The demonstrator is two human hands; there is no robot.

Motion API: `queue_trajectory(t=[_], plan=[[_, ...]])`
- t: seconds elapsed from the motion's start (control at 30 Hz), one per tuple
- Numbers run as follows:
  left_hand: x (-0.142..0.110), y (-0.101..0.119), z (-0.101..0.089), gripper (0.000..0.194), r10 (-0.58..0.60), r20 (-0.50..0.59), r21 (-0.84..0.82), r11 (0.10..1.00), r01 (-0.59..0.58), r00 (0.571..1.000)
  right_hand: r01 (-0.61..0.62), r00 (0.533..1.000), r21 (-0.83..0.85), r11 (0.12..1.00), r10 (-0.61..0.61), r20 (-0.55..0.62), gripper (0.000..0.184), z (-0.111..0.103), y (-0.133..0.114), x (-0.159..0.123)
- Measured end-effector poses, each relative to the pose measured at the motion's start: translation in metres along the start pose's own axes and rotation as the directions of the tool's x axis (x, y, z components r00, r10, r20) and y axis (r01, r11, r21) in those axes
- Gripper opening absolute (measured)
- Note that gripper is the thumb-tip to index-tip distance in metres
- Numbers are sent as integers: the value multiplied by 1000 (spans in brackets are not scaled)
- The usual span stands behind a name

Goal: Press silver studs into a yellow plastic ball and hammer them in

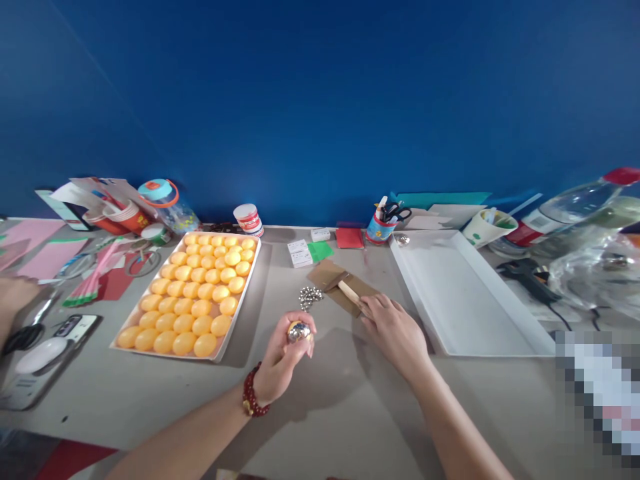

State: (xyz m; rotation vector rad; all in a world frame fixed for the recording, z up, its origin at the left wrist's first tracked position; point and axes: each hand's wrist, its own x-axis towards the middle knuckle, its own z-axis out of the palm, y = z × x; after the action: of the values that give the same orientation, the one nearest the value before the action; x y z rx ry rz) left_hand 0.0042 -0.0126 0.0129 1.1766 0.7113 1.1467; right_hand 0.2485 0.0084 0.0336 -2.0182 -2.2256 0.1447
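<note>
My left hand [283, 357], with a dark red bead bracelet on the wrist, is closed around a ball [299, 331] that has shiny silver pieces on its upper side and orange showing at the edge. Just beyond it lies a small heap of shiny silver pieces [311, 297], too small to name surely. The fingers of my right hand [397, 333] are closed on the end of a light wooden handle. It belongs to what looks like a small hammer [349, 291] with a narrow dark head, resting on a brown card [327, 275].
At left stands a shallow box [223, 350] with rows of orange balls. A white tray [470, 293] lies at right, with a silver ball [403, 239] at its far left corner. Behind are small white boxes [300, 253] and a pen cup [380, 229]. Another person's hand [17, 293] shows far left.
</note>
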Motion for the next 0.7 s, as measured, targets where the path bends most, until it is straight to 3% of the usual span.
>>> queue_trajectory(t=[0.3,0.43,0.6,0.7], plan=[[-2,-1,1,15,2,26,-20,1000,-2,1000,-14,1000,-15,1000,14,-2,25,3,-1,3],[-2,-3,0,17,1,34,-36,999,0,999,24,997,31,999,-22,-71,27,7,4,3],[3,-6,-2,25,-43,0,-191,981,43,999,104,981,212,972,-64,-185,24,-2,4,2],[8,-5,-2,28,-99,-66,-245,966,80,993,173,978,418,892,-104,-183,21,-17,-5,-4]])
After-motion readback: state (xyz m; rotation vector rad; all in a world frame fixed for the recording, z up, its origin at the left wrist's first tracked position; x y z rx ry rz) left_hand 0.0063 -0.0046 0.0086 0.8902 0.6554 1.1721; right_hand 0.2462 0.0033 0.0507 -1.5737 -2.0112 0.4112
